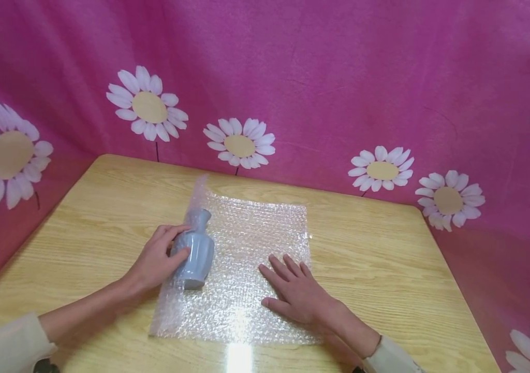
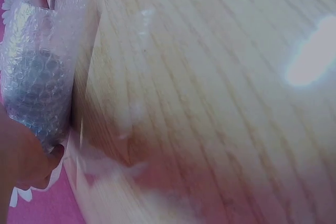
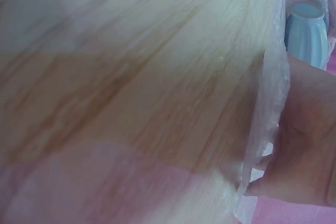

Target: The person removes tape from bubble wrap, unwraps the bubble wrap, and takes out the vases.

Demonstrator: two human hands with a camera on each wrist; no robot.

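Note:
A blue-grey vase (image 1: 201, 254) lies on its side on a sheet of bubble wrap (image 1: 246, 233), its neck toward the far edge. The sheet's left edge is folded up over the vase's left side. My left hand (image 1: 155, 256) grips the vase through that flap, thumb and fingers curled over it. In the left wrist view the vase (image 2: 39, 77) shows dimly through the wrap. With fingers spread, my right hand (image 1: 297, 292) rests on the right part of the sheet. The right wrist view shows the vase's base (image 3: 307, 11) beyond the right hand (image 3: 310, 140).
A light wooden table (image 1: 377, 254) lies under everything. Behind and beside it hangs a magenta cloth (image 1: 302, 77) printed with white daisies. Light glares off the table's front (image 1: 239, 357).

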